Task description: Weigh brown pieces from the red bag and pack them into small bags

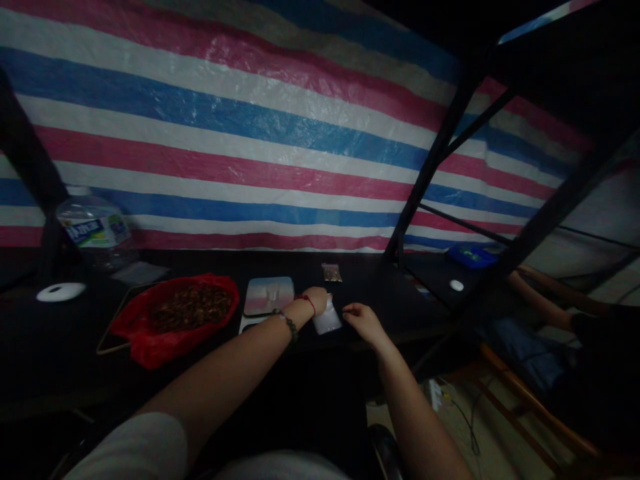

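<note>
My left hand [317, 300], with a red string and a beaded bracelet on the wrist, is closed at the upper edge of a small clear plastic bag [328, 321]. Just right of the bag is my right hand [364, 323], its fingers curled together; anything between them is too small to make out. A digital scale [255, 303] stands left of my left hand, bearing a small clear cup [273, 292]. Beyond my hands lies a filled clear bag [331, 273] with small brown pieces inside. Farther left, a red plastic bag [150, 347] holds a heap of small brown pieces [193, 307].
A large clear bottle [95, 230] and a white oval device [61, 292] are on the left. Striped sheeting [250, 133] hangs behind the dark table. Black metal posts [435, 167] rise at right, where another person's arm [543, 300] reaches near a blue tray [473, 257].
</note>
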The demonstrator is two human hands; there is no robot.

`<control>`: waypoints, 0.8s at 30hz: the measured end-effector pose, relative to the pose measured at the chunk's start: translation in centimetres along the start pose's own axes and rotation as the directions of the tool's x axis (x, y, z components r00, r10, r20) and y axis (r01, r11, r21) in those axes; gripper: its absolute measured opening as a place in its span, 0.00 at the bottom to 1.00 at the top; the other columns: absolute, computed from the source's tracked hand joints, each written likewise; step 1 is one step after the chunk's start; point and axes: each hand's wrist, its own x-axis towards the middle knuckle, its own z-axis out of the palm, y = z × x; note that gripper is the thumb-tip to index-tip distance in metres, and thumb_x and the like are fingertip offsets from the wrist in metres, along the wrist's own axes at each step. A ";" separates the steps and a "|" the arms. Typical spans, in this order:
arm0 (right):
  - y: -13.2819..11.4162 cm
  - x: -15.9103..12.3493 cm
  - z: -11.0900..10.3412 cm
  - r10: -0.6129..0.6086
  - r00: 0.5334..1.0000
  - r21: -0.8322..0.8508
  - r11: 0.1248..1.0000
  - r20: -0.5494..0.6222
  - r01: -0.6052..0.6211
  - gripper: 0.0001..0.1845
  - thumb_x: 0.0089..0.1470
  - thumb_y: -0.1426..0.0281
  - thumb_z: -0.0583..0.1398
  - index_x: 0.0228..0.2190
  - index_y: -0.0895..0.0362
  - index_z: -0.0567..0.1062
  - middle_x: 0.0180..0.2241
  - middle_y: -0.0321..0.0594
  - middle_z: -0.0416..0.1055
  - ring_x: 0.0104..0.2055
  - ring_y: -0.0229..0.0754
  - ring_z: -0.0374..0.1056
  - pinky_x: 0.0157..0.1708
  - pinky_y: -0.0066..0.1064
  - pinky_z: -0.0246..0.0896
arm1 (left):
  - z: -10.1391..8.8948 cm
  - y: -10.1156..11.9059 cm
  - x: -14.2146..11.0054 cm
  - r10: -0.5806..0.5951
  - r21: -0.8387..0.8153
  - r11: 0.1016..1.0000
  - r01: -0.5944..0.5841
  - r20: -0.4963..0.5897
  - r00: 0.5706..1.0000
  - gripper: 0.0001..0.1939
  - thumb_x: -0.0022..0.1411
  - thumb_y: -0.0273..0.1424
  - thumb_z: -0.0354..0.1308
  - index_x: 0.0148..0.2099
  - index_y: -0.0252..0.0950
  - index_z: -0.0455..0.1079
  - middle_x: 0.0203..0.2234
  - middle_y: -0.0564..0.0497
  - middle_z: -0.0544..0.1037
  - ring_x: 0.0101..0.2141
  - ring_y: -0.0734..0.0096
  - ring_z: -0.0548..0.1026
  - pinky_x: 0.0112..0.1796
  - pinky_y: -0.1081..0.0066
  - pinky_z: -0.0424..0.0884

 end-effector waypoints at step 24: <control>-7.5 11.1 1.6 0.016 0.988 0.105 0.994 -0.150 0.000 0.15 0.43 0.64 0.61 0.34 0.58 0.71 0.31 0.41 0.75 0.31 0.40 0.70 0.31 0.30 0.63 | -10.5 1.2 -17.5 0.073 -0.112 0.990 -0.084 -0.103 0.992 0.19 0.57 0.36 0.56 0.49 0.36 0.70 0.32 0.49 0.76 0.33 0.66 0.75 0.34 0.70 0.69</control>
